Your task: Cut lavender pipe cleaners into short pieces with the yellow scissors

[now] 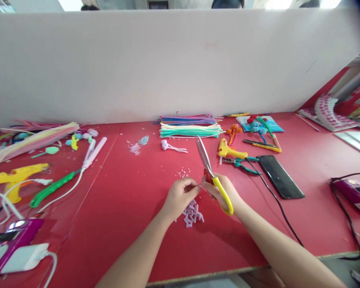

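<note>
Evidently, scissors and lilac snippets share a busy red table.
Beyond the hands lies a bundle of fuzzy sticks, backed by a white partition; a yellow glue gun, pliers and a phone crowd the right. The left hand, partly hiding the snippets, pinches its fingertips together, anything between them too small to tell; close beside it, the right hand grips the scissors, blades pointing toward the partition.
</note>
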Demonstrator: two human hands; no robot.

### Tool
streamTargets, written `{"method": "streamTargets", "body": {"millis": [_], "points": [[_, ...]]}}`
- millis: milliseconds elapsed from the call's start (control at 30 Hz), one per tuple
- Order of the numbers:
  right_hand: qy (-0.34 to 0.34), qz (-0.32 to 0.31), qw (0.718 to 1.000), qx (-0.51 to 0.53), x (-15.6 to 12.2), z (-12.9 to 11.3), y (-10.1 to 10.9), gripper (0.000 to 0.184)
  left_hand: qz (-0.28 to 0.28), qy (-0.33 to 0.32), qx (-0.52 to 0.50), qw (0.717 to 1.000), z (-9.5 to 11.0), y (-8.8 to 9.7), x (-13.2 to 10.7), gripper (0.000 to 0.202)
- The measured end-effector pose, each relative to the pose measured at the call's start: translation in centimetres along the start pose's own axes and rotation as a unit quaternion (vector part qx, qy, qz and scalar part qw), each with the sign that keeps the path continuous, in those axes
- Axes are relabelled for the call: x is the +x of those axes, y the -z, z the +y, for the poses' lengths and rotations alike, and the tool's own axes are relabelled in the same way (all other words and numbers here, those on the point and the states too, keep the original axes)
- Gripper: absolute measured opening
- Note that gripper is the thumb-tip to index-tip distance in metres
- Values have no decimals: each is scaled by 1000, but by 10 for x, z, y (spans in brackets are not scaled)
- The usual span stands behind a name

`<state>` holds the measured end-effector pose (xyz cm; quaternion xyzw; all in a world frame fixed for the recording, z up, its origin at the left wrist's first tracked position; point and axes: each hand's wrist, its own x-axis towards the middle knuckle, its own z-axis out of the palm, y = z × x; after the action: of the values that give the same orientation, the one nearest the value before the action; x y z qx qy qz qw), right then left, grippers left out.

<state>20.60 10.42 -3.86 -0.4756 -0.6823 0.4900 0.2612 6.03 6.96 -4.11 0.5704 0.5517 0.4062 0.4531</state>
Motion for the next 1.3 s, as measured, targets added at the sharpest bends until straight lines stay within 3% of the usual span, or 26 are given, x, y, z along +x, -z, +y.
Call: {"method": "streamTargets", "body": {"millis": [167, 267, 400, 500, 633, 800, 900, 1067, 1300], "points": [[14, 34, 998, -47, 4, 2, 11, 14, 17, 7, 26, 1000, -4, 8, 3, 18], [2, 67, 987, -146, 9, 8, 29, 16, 45, -3, 77, 996, -8, 17, 6, 21], [-37, 21, 944, -327, 17, 21, 47, 18, 84, -38, 171, 981, -17, 24, 11, 24], [-51, 3, 932, -359, 20, 31, 50, 21, 114, -47, 203, 971, -23, 27, 13, 15], [-54, 16, 924, -379, 23, 36, 49, 21, 115, -56, 215, 968, -25, 28, 14, 21], [-43, 62, 917, -391, 24, 34, 48, 23, 75, -65, 201, 975, -18, 24, 12, 18], [-36, 76, 917, -390, 24, 34, 44, 23, 2, -69, 215, 974, -13, 19, 9, 17], [-28, 87, 915, -393, 24, 32, 34, 22, -123, -101, 262, 952, -5, 15, 1, 22], [-22, 86, 915, -394, 23, 28, 28, 19, -212, -100, 307, 922, 6, 7, -6, 23]]}}
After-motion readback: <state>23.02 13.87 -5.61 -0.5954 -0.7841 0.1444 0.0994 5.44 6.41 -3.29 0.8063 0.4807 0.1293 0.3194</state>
